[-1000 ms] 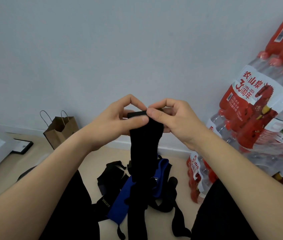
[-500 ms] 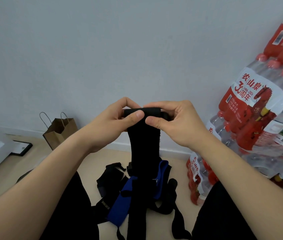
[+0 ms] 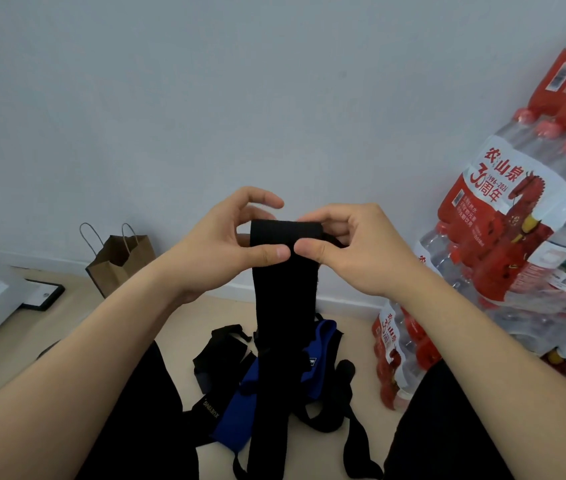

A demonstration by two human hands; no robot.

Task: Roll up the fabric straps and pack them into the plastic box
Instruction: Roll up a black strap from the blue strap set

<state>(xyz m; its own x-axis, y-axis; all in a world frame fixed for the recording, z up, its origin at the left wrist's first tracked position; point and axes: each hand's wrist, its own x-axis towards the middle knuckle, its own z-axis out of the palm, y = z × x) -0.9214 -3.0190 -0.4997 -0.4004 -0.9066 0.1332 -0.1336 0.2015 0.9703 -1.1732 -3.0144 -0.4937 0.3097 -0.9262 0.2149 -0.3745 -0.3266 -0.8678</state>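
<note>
Black woven fabric, flat and matte, forms the strap (image 3: 285,289) you hold up at centre view: your left hand (image 3: 229,247) and right hand (image 3: 351,247) both pinch its rolled top edge, thumbs pressed to the front, while the long tail hangs straight toward 6 o'clock. Under that tail, on the pale floor (image 3: 184,327) between your knees, lies a limp tangle of black straps (image 3: 221,344) with a bright blue strap (image 3: 236,414) among them. A creased brown paper bag (image 3: 119,261) stands at 9 o'clock by the wall (image 3: 205,98), and shrink-wrapped packs of red-capped water bottles (image 3: 517,254) are stacked at 3 o'clock.
</note>
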